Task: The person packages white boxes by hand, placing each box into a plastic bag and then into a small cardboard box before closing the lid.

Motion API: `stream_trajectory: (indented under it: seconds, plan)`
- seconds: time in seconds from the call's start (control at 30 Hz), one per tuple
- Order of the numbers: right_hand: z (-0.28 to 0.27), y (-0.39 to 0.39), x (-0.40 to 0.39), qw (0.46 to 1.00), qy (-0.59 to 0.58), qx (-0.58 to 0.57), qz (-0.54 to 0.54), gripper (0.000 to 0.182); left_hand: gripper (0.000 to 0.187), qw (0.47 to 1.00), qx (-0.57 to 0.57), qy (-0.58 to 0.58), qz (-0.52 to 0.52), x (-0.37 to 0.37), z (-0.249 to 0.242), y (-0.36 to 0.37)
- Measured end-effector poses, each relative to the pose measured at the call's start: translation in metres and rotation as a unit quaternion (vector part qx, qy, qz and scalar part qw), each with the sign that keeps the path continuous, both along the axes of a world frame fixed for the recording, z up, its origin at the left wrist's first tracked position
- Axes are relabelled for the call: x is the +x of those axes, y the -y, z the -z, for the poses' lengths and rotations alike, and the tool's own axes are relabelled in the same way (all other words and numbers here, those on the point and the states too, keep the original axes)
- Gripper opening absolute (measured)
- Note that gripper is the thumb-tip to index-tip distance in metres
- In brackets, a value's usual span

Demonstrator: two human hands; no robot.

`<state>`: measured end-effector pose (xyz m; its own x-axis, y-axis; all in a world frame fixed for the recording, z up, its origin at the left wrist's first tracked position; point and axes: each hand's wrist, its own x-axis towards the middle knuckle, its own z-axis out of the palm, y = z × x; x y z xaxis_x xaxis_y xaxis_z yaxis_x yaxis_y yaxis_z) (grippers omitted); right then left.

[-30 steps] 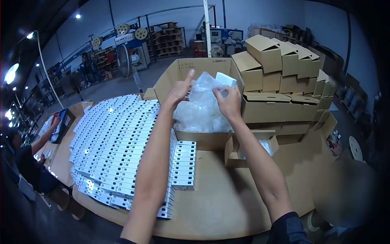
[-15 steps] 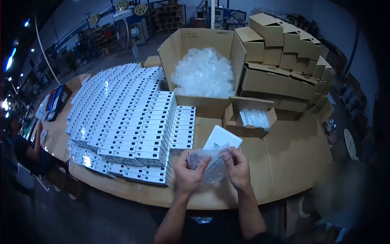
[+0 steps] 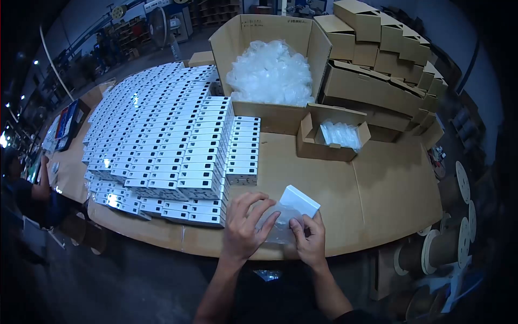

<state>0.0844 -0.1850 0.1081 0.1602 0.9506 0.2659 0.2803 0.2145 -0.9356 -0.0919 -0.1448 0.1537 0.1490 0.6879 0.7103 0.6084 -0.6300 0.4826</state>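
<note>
A clear plastic bag (image 3: 280, 234) stretches between my two hands near the front of the table. My left hand (image 3: 241, 227) grips the bag's left side, thumb against the film and fingers bent over it. My right hand (image 3: 309, 237) pinches the bag's right side between thumb and fingers. Right behind the bag, a small white box (image 3: 300, 202) sits tilted, its lower right corner against my right fingers. The lower part of the box is hidden by the bag and hand.
Stacked white boxes (image 3: 162, 129) fill the table's left. A large carton (image 3: 318, 70) of clear plastic bags stands behind, with a small carton (image 3: 324, 153) of plastic pieces before it. Brown boxes (image 3: 372, 89) pile up right. A person (image 3: 35, 189) sits far left.
My hands and the white box have come closer to me over the table. My left fingers have lifted and spread over the bag. The view has tipped downward.
</note>
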Motion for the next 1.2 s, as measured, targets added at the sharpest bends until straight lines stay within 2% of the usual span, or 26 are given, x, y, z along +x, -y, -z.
stream_trajectory:
  seconds: [0.03,0.13,0.17,0.27,0.3,0.4,0.5,0.6,0.67,0.73,0.77,0.83,0.9,1.0,1.07,1.1,1.17,1.2]
  plan:
    - [0.001,0.001,0.000,1.000,0.006,-0.009,-0.003,0.019,0.024,1.000,-0.004,0.001,0.011,-0.001,0.005,-0.001]
    - [-0.003,0.002,-0.001,0.999,0.029,-0.026,0.001,0.019,0.019,0.997,-0.053,-0.012,0.061,-0.004,0.006,-0.001]
    - [-0.003,0.001,0.000,0.999,0.044,-0.018,-0.008,0.018,0.012,0.991,-0.090,0.010,0.099,-0.005,0.005,-0.003]
    - [-0.004,0.000,0.009,0.996,0.080,-0.007,-0.041,0.017,0.012,0.909,-0.346,0.119,0.200,-0.015,-0.003,0.002]
    - [-0.007,0.002,0.011,0.995,0.086,-0.008,-0.055,0.016,0.017,0.919,-0.331,0.084,0.199,-0.017,-0.007,0.000]
    - [-0.009,0.006,0.016,0.989,0.116,-0.016,-0.088,0.014,0.016,0.913,-0.363,0.021,0.184,-0.025,-0.004,-0.006]
    - [-0.013,0.010,0.022,0.981,0.152,-0.032,-0.114,0.014,0.016,0.926,-0.321,0.097,0.171,-0.021,0.002,-0.008]
    - [-0.005,0.009,0.025,0.981,0.145,-0.035,-0.121,0.014,0.017,0.888,-0.414,0.178,0.090,-0.009,-0.001,-0.007]
    - [-0.001,0.012,0.027,0.984,0.125,-0.042,-0.119,0.014,0.025,0.905,-0.318,0.269,0.088,-0.008,0.019,-0.010]
    - [-0.001,0.014,0.026,0.991,0.090,-0.066,-0.071,0.013,0.030,0.919,-0.186,0.337,0.091,-0.005,0.035,-0.017]
    - [-0.001,0.014,0.026,0.993,0.073,-0.077,-0.047,0.013,0.052,0.890,-0.146,0.418,0.106,-0.002,0.044,-0.021]
    - [0.003,0.014,0.028,0.996,0.079,-0.042,-0.009,0.012,0.064,0.891,-0.108,0.433,0.083,0.006,0.040,-0.016]
    - [0.009,0.013,0.028,0.996,0.091,-0.002,0.013,0.011,0.081,0.828,-0.190,0.509,0.140,0.014,0.047,0.003]
    - [0.014,0.013,0.025,0.993,0.113,0.042,0.003,0.011,0.072,0.794,-0.410,0.398,0.208,0.010,0.054,0.015]
    - [0.015,0.011,0.026,0.990,0.128,0.053,-0.028,0.014,0.060,0.796,-0.438,0.382,0.170,0.011,0.051,0.017]
    - [0.011,0.010,0.027,0.994,0.083,0.057,-0.030,0.016,0.053,0.796,-0.453,0.373,0.151,0.012,0.051,0.018]
    - [-0.002,0.006,0.032,0.997,-0.008,0.065,-0.030,0.020,0.048,0.837,-0.401,0.338,0.159,0.006,0.066,0.019]
    - [0.002,0.000,0.044,0.998,-0.008,0.066,-0.019,0.028,0.045,0.855,-0.376,0.318,0.164,0.003,0.069,0.020]
